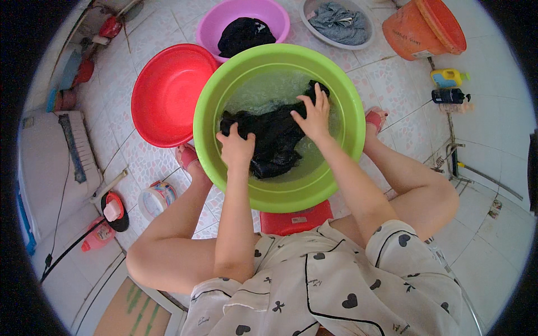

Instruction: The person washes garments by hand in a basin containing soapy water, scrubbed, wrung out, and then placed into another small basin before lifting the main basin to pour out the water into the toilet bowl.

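A wet black cloth garment point(277, 134) lies spread in the water of a green plastic basin point(349, 168) between my knees. My left hand point(237, 147) rests at the garment's left edge, fingers apart and fingertips against the fabric. Over its upper right end is my right hand point(314, 115), also with spread fingers; a dark bunched part of the cloth shows just beyond the fingertips. Neither hand has a closed grip on the cloth. Part of the fabric sits under the water, and its underside is hidden.
A red basin point(168, 101) touches the green one at left. Behind stand a pink basin point(206, 25) with black cloth point(243, 38), a grey-white basin point(365, 35) with grey cloth point(338, 23), and an orange bucket point(407, 31). Bottles point(447, 95) line the right wall. A small tub point(153, 201) stands left.
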A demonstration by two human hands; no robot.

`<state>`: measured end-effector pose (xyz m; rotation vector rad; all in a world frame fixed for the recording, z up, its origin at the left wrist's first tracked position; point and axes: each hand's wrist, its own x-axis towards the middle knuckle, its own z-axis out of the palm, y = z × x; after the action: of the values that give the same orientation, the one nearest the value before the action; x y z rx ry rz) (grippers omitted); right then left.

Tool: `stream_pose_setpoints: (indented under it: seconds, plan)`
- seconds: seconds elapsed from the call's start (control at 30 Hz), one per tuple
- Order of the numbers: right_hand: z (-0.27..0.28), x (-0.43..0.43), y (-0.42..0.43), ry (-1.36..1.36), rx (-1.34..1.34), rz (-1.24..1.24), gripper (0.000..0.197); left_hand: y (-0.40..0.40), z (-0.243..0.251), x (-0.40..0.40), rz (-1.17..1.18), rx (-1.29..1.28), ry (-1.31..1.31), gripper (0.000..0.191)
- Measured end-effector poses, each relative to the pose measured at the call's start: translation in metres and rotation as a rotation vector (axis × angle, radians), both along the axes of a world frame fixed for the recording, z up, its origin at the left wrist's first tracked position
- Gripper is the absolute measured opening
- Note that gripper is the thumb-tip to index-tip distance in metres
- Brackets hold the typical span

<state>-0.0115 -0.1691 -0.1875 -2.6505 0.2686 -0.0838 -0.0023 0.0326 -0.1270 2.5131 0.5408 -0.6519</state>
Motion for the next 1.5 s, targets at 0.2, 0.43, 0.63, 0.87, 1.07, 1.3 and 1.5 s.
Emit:
stream_pose_setpoints:
  seconds: [0.2, 0.43, 0.63, 0.87, 1.07, 1.3, 1.5]
  plan:
    - [-0.019, -0.008, 0.025, 0.309, -0.027, 0.090, 0.073, -0.012, -0.035, -0.018, -0.233, 0.347, -0.294, 0.079]
    - [-0.029, -0.014, 0.033, 0.569, -0.052, 0.122, 0.090, -0.023, -0.068, -0.033, -0.394, 0.284, -0.240, 0.083]
    - [-0.057, -0.020, 0.028, 0.731, -0.008, 0.145, 0.084, -0.023, -0.093, -0.043, -0.482, 0.293, -0.187, 0.077]
    - [-0.069, -0.013, 0.022, 0.928, -0.302, 0.253, 0.066, -0.019, -0.135, -0.041, -0.572, 0.279, 0.037, 0.059]
    - [-0.071, -0.013, 0.019, 0.733, -0.187, 0.211, 0.059, -0.007, -0.151, -0.013, -0.788, 0.199, 0.230, 0.044]
    - [-0.060, -0.015, 0.022, 0.438, 0.169, -0.284, 0.036, -0.010, -0.108, -0.001, -0.206, -0.102, 0.076, 0.035]
    - [0.014, -0.023, 0.056, 0.274, 0.968, -0.570, 0.030, -0.011, -0.075, -0.035, 0.193, -0.134, -0.145, 0.034]
